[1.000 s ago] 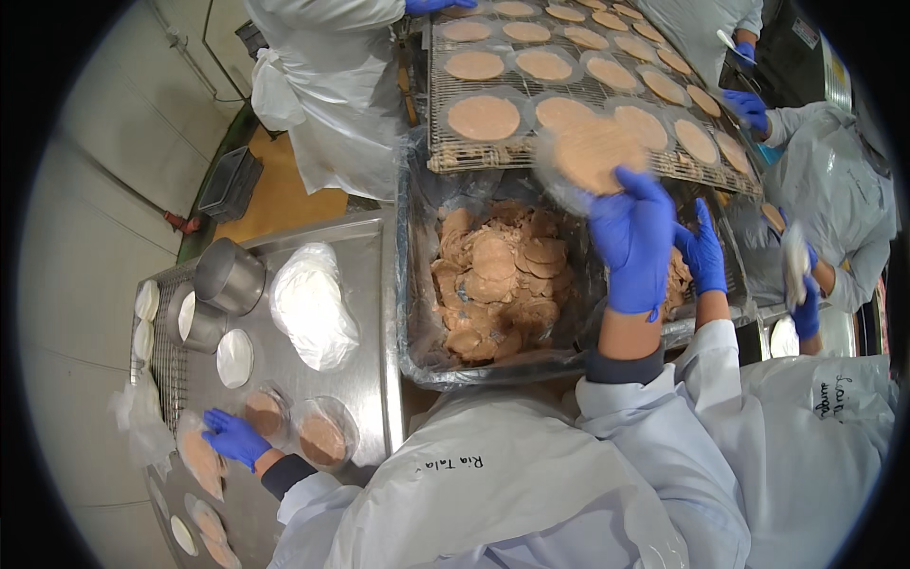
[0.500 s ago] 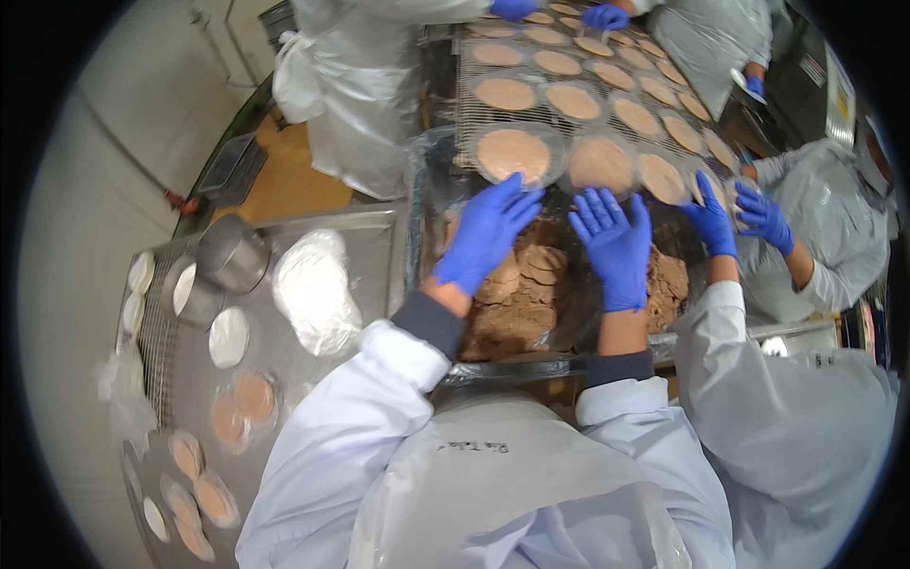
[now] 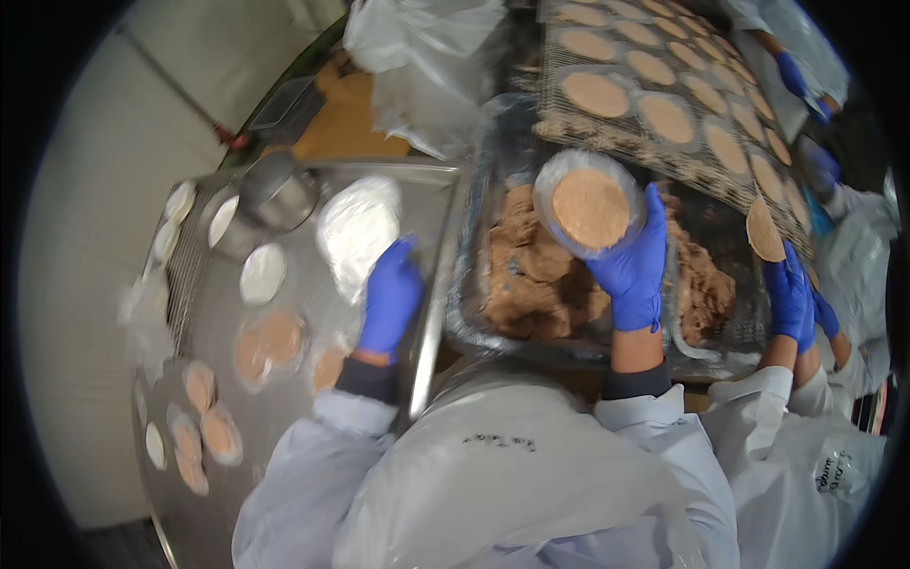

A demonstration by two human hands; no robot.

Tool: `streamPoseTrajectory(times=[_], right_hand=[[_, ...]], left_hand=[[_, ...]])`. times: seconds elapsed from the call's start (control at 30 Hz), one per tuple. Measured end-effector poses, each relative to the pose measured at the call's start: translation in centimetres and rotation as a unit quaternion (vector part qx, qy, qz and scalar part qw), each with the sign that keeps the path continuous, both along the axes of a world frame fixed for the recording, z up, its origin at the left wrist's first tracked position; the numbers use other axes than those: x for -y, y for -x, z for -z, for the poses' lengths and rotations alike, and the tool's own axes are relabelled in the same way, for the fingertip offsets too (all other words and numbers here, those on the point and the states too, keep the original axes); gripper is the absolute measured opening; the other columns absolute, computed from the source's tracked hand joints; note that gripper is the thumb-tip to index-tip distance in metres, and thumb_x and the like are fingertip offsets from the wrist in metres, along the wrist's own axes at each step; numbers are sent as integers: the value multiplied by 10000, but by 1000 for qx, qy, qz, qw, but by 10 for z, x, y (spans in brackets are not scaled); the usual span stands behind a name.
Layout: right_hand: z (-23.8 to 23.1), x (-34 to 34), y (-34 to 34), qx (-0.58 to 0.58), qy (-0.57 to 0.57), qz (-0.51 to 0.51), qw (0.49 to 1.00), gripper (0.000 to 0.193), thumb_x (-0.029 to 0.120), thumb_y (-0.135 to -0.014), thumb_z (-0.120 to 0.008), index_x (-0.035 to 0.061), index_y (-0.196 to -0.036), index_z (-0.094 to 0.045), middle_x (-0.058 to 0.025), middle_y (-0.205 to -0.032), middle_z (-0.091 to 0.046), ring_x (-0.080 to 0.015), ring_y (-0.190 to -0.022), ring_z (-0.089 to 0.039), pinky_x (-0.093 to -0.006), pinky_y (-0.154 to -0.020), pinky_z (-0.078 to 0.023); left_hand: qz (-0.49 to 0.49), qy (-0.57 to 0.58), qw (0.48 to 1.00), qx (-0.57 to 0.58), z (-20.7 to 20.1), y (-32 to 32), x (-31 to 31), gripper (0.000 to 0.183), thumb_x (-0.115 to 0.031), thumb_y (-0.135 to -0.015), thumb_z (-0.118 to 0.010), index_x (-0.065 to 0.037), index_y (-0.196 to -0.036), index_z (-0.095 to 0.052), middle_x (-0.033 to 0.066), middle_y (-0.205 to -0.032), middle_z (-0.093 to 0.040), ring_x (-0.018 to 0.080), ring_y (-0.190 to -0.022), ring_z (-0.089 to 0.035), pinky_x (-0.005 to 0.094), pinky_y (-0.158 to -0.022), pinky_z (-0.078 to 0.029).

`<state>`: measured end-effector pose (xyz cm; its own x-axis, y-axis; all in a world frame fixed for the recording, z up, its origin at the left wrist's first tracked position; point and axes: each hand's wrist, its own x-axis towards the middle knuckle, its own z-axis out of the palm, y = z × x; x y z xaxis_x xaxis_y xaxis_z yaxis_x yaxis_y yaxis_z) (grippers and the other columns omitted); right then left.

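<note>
A round, flat pink patty [image 3: 590, 209] on a clear film disc rests in my right hand [image 3: 637, 275]. That blue-gloved hand holds it from beneath, over a wrapped tub [image 3: 464, 308] of brown ground meat [image 3: 531, 303]. My left hand [image 3: 391, 296], also in a blue glove, is beside the lower right edge of a glossy white pile [image 3: 360, 228] on the metal table [image 3: 327, 517]. Its fingers look curled but are blurred, and whether they touch the pile is unclear.
Rows of patties on film lie across a wire mesh belt [image 3: 569, 133] beyond the tub. Metal cylinders [image 3: 278, 190], white discs [image 3: 263, 273] and loose patties [image 3: 223, 434] sit on the left table. A co-worker's gloved hand [image 3: 787, 294] is near another patty [image 3: 764, 230] at right.
My right hand now holds a patty on film, lifted off the belt's near end. My left hand has moved from the belt to beside the white pile. The view has shifted.
</note>
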<state>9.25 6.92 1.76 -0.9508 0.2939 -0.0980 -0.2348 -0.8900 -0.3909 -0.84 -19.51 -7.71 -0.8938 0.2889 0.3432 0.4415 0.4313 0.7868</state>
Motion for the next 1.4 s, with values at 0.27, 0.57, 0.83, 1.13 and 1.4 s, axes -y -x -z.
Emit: streamPoseTrajectory(times=[0.27,0.57,0.83,1.13,1.4], right_hand=[[-49,-91,32,210,-749,363,513,522,360,-830,-531,-8,-1188,-435,-146,-1219,-457,-267,-1154,-417,-407,-968,-306],[29,-55,-7,106,-193,236,947,517,379,-849,-487,81,-1256,-377,-160,-1258,-425,-293,-1167,-409,-489,-933,-322],[0,-84,-3,-27,-21,214,976,505,201,-835,-491,16,-1274,-323,-172,-1290,-386,-348,-1169,-394,-492,-987,-315],[-9,-31,-3,168,-360,296,869,468,234,-835,-537,-31,-1206,-433,-136,-1168,-505,-214,-1057,-496,-324,-899,-396],[21,32,31,147,-300,-11,943,434,292,-835,-533,88,-1214,-474,-92,-1190,-497,-212,-1087,-469,-362,-876,-363]], left_hand=[[29,211,977,-22,30,-13,5,133,-111,-805,-486,-11,-827,-570,151,-776,-572,291,-713,-551,373,-660,-439],[246,-499,665,498,-44,41,-157,256,-181,-897,-420,-2,-1056,-513,110,-1032,-566,216,-906,-574,346,-829,-475],[304,-255,914,90,-60,2,-215,337,-101,-892,-434,24,-1202,-395,159,-1248,-439,249,-1134,-454,370,-933,-407],[379,-621,468,502,-88,-27,-188,488,-380,-882,-437,-15,-1206,-418,132,-1185,-481,257,-1049,-495,376,-918,-397],[65,-580,615,531,-37,-29,22,483,-173,-826,-578,36,-1209,-370,165,-1051,-542,225,-950,-564,306,-786,-495]])
